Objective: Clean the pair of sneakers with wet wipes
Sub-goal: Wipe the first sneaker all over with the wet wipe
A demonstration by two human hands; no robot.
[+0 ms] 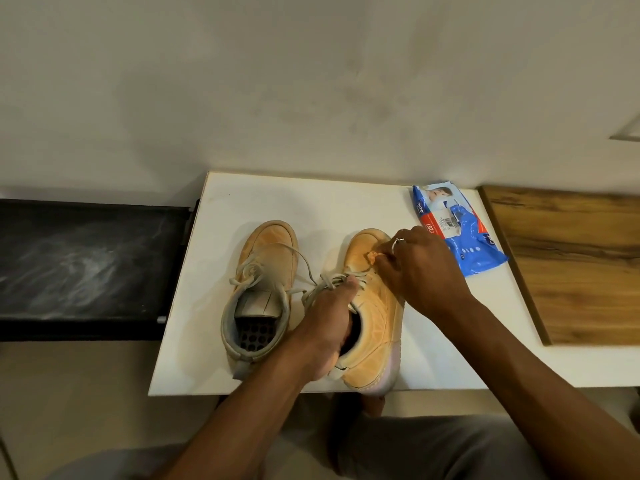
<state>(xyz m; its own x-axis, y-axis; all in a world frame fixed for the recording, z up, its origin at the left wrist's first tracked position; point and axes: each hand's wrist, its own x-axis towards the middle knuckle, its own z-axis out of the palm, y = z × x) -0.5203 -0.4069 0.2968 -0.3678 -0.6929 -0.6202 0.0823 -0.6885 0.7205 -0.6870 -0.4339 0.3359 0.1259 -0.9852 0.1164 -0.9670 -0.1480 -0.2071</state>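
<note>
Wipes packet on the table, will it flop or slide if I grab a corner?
Likely floppy: the wipes packet is soft, crinkled plastic. Probably slides easily, glossy film on the smooth white table.

Brand on my wipes pack (464, 237): "mee", white on blue, lying sideways.
Price on its red band (429, 226): "297", upside down to me.
Barcode sticker (446, 221): too small to read.
</note>
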